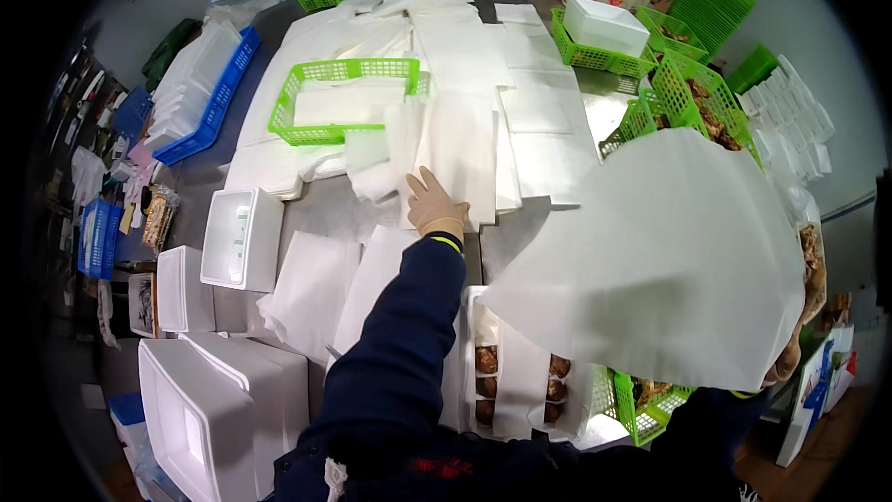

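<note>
The left hand (437,211), fingers spread, rests on loose white paper sheets (455,149); nearer, a white rectangular foam box (467,353) already holds brown rounded pieces (486,386), apparently not yet closed; the right hand (790,360) pinches a broad white sheet (650,260) partly overhanging it.

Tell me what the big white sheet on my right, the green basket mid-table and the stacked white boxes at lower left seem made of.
White sheet: probably paper or thin foam, matte; it bends softly in one thin piece.
Green basket: likely moulded plastic, smooth-looking, with a regular lattice wall.
Stacked white boxes: apparently polystyrene foam, matte, with thick rims and rounded corners.
</note>
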Action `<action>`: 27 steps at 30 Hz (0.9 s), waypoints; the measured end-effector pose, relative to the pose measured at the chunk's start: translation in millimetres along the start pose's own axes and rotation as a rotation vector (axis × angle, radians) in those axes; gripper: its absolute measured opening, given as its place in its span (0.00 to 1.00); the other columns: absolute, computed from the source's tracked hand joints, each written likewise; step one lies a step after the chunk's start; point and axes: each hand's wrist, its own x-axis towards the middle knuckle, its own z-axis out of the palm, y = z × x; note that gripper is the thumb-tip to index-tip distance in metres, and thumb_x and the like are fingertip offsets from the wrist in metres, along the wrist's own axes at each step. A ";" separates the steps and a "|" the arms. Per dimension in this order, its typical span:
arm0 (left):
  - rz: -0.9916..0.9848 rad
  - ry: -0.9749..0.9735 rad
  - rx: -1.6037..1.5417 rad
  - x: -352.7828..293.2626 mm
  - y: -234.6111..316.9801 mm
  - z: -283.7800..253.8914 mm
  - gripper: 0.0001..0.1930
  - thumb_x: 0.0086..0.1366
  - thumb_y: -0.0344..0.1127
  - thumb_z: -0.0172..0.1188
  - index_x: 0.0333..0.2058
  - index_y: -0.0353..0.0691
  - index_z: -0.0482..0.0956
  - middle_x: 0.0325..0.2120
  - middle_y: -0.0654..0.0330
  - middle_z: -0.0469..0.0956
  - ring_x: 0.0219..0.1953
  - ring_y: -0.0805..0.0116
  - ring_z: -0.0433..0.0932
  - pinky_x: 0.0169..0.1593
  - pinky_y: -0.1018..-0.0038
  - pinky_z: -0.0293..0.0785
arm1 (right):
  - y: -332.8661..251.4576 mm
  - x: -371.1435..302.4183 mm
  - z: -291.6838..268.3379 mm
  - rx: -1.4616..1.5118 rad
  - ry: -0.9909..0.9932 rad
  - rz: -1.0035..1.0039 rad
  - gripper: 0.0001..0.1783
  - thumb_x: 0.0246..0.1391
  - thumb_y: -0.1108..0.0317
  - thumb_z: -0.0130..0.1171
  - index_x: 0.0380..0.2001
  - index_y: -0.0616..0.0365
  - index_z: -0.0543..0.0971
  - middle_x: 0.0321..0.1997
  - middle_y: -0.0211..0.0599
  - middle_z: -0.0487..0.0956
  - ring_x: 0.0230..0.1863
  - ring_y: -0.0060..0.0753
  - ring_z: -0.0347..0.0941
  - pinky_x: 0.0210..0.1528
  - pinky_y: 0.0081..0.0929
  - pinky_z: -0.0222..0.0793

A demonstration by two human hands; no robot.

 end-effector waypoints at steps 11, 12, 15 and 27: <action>0.461 0.238 -0.136 95.4 -96.7 -168.4 0.27 0.59 0.25 0.54 0.56 0.59 0.79 0.48 0.50 0.82 0.51 0.50 0.80 0.55 0.61 0.76 | 43.6 15.2 -11.2 -0.074 0.013 0.126 0.54 0.59 0.63 0.61 0.78 0.54 0.38 0.79 0.49 0.52 0.77 0.50 0.51 0.77 0.47 0.47; 0.443 0.396 -0.039 109.9 -101.7 -191.5 0.26 0.59 0.24 0.55 0.54 0.59 0.81 0.43 0.52 0.84 0.47 0.50 0.81 0.52 0.61 0.77 | 48.6 18.0 -11.8 -0.074 0.012 0.134 0.54 0.59 0.62 0.61 0.78 0.54 0.38 0.79 0.49 0.52 0.78 0.50 0.51 0.77 0.47 0.47; 0.772 0.869 0.255 150.1 -83.4 -238.7 0.25 0.54 0.21 0.56 0.48 0.56 0.83 0.37 0.59 0.84 0.38 0.53 0.81 0.43 0.61 0.78 | 62.8 12.1 -13.9 -0.131 0.105 0.120 0.56 0.58 0.61 0.63 0.77 0.55 0.38 0.79 0.50 0.52 0.77 0.50 0.52 0.77 0.46 0.48; 0.204 0.231 0.732 247.1 -105.0 -164.5 0.35 0.62 0.40 0.67 0.66 0.69 0.66 0.67 0.68 0.67 0.69 0.58 0.64 0.68 0.39 0.54 | 85.5 11.7 -12.4 -0.042 -0.043 0.246 0.53 0.53 0.68 0.55 0.78 0.49 0.42 0.78 0.54 0.55 0.77 0.53 0.53 0.77 0.48 0.46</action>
